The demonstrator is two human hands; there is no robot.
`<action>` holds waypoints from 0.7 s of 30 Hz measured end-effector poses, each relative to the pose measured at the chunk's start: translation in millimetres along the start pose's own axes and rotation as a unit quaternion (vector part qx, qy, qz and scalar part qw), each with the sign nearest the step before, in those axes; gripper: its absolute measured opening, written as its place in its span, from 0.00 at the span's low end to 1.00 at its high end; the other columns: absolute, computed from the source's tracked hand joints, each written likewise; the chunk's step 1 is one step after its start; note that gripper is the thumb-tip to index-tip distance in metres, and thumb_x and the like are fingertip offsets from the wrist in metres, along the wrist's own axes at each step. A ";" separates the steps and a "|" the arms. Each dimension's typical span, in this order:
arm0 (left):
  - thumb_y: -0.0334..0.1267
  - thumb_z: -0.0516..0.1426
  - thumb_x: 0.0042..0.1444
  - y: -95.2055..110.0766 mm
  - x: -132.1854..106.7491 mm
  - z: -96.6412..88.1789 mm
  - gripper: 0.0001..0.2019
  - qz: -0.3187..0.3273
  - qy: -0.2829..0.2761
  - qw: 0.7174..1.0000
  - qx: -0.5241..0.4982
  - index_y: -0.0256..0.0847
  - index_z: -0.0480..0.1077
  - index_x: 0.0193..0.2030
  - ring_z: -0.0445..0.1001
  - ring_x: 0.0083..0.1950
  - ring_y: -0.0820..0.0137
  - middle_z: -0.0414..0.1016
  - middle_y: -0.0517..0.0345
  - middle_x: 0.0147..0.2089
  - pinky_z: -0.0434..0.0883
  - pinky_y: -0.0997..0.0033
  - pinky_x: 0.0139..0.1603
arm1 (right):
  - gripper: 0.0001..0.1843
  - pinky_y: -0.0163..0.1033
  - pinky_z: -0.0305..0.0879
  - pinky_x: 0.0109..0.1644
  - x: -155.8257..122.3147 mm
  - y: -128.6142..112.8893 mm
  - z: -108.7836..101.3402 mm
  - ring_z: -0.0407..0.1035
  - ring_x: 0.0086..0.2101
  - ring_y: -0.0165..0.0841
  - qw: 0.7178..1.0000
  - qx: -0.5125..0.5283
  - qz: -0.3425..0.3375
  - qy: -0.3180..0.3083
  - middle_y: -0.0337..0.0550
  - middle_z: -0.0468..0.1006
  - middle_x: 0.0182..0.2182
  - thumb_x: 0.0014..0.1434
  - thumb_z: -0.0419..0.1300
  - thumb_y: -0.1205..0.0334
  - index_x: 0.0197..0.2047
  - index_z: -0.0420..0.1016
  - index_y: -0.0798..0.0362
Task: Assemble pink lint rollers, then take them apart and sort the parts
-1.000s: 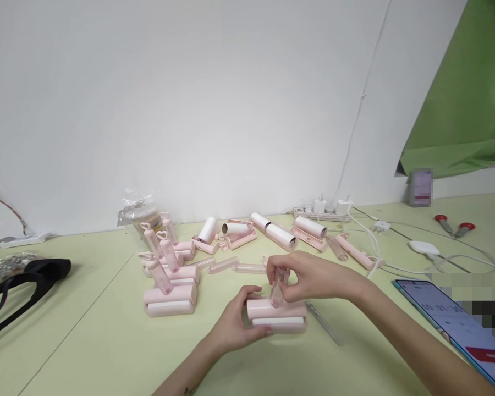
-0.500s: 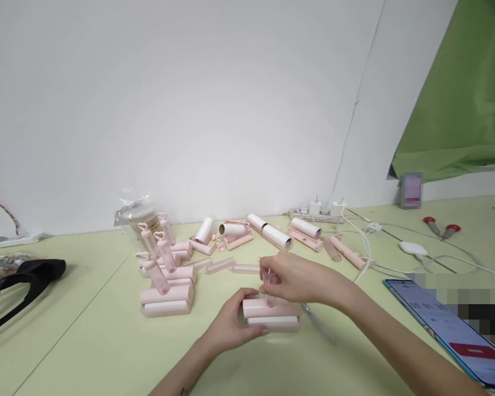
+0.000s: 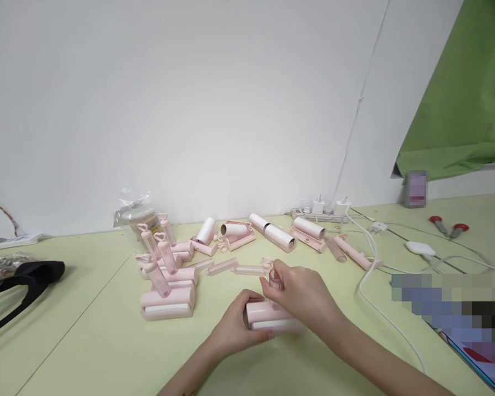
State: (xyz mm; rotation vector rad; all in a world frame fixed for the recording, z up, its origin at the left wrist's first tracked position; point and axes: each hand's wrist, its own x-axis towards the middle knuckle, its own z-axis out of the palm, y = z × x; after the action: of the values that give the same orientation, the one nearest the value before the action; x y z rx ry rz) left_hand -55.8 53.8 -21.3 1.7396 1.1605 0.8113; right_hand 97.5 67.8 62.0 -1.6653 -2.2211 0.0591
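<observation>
My left hand is wrapped round the left end of a pink lint roller, which has a white roll showing along its front. The roller's right end is blurred and partly covered. My right hand is closed round the clear pink handle that stands up from the roller's top. Just behind that hand lie clear pink handle tubes and a small pink cap piece. To the left stand several lint rollers with upright clear handles and heart-shaped loops.
White paper rolls and pink covers lie along the back. A power strip trails white cables on the right, near red-handled scissors and a phone. A bag-wrapped tub and black strap are left.
My right hand has turned and shifted slightly right and down at the handle. The slim rod that lay right of the roller is now hidden. My left hand keeps its hold.
</observation>
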 end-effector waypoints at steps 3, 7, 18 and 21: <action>0.36 0.61 0.41 1.3 -0.7 -0.2 0.22 0.007 -0.001 1.000 -0.006 0.42 0.61 0.45 0.65 0.48 0.63 0.67 0.57 0.48 0.62 0.67 0.47 | 0.10 0.33 0.42 0.19 -5.0 -2.5 5.4 0.66 0.18 0.34 1.000 -0.024 0.012 0.008 0.39 0.71 0.16 0.53 0.47 0.57 0.25 0.62 0.51; 0.36 0.60 0.42 -1.0 -1.5 0.3 0.22 0.011 -0.004 1.000 0.003 0.42 0.61 0.45 0.65 0.47 0.63 0.67 0.56 0.48 0.63 0.67 0.46 | 0.09 0.33 0.44 0.20 -3.9 -4.9 4.2 0.65 0.17 0.32 0.999 0.007 0.032 -0.012 0.39 0.71 0.15 0.52 0.49 0.60 0.23 0.62 0.51; 0.37 0.61 0.41 -9.6 -1.3 -8.8 0.23 -0.004 -0.055 0.998 -0.017 0.43 0.59 0.46 0.66 0.41 0.67 0.66 0.60 0.43 0.63 0.72 0.40 | 0.17 0.31 0.61 0.28 49.0 63.3 6.8 0.72 0.25 0.29 0.963 0.253 -0.029 -0.084 0.42 0.77 0.30 0.60 0.41 0.55 0.42 0.66 0.54; 0.35 0.60 0.41 -7.8 -1.9 -8.5 0.23 0.003 -0.049 0.999 -0.022 0.43 0.59 0.45 0.65 0.42 0.67 0.65 0.60 0.42 0.63 0.72 0.41 | 0.14 0.36 0.61 0.37 72.6 85.3 29.0 0.70 0.36 0.36 0.977 0.210 -0.009 -0.048 0.49 0.75 0.37 0.56 0.48 0.62 0.42 0.68 0.56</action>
State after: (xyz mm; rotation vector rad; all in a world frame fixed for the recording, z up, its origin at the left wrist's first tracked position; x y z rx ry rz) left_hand -66.7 56.1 -25.0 1.7269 1.0659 0.7416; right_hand 149.7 166.8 32.9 -1.4328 -2.1042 0.5740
